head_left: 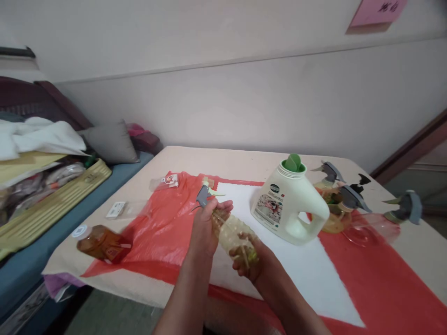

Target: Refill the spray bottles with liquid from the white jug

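- Spray bottle (234, 231): tilted, held above the desk (195, 157), toward its near edge.
- Left hand (206, 222): fingers curled round the neck end.
- Right hand (261, 261): fingers wrapped round the base.
- Step, seemingly: two-handed bottle handling; any move calls for support at both ends.

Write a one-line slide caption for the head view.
Left hand and right hand hold a transparent trigger-spray bottle over a white sheet, beside a pale green handled jug.

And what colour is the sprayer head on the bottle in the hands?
The sprayer head is grey and pale yellow-green, in the head view.
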The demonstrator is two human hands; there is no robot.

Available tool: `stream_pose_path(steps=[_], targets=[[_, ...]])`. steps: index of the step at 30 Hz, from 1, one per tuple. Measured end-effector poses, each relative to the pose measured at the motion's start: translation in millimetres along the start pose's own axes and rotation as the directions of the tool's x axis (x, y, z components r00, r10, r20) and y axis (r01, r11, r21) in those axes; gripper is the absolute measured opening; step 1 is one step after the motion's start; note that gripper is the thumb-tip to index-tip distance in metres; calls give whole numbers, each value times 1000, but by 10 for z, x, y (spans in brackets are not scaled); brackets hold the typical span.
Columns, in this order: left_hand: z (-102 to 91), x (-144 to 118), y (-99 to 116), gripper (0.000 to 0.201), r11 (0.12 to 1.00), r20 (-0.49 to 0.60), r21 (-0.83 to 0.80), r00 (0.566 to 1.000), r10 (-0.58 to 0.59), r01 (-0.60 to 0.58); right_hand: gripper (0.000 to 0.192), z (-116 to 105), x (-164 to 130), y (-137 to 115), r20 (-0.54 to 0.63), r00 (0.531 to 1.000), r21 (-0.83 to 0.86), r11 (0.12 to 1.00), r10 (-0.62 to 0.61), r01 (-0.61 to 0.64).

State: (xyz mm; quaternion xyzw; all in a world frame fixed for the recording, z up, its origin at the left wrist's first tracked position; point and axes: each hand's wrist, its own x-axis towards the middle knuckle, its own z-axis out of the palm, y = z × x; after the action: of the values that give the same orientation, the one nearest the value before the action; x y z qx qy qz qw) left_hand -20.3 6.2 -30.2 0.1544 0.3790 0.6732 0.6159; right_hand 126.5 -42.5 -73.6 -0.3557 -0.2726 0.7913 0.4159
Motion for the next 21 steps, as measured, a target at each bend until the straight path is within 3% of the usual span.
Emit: stream_pose_path(steps=[3,5,7,10,12,13,15,16,18,19,20,21], targets=[[-29,28,16,24,998,-70,41,996,51,-48,75,-20,10,14,-30,958,-304,916,-284,262],[-46,38,31,24,998,-82,40,995,58,-55,83,-15,5,-15,-26,939,-329,890,-342,315],[-55,36,45,24,998,-63,27,996,66,-65,75,0,-6,-65,-52,968,-178,956,-244,231],[-52,12,53,21,996,8,36,997,75,-76,64,14,-27,-134,-28,999,65,998,21,-19],[-48,-3,46,19,996,53,59,996,67,-70,65,9,-41,-146,53,992,69,991,111,-114],[-47,-6,39,18,995,62,72,996,67,-71,63,4,-47,-141,75,993,15,995,96,-97],[-49,-1,20,18,993,54,93,996,70,-75,64,-10,-54,-118,30,998,-212,975,-55,60],[-50,5,10,18,992,42,99,997,70,-74,68,-18,-53,-105,-12,982,-371,913,-187,169],[-51,18,-6,19,993,22,103,998,61,-63,76,-37,-41,-87,-48,903,-639,708,-426,300],[-50,22,-11,19,993,15,102,998,58,-60,78,-49,-31,-85,-42,882,-693,650,-469,312],[-47,22,-12,20,993,8,97,998,60,-61,77,-61,-21,-87,-31,889,-685,658,-456,314],[-43,20,-11,20,994,9,90,998,61,-61,75,-72,-12,-94,-22,918,-619,727,-396,299]])
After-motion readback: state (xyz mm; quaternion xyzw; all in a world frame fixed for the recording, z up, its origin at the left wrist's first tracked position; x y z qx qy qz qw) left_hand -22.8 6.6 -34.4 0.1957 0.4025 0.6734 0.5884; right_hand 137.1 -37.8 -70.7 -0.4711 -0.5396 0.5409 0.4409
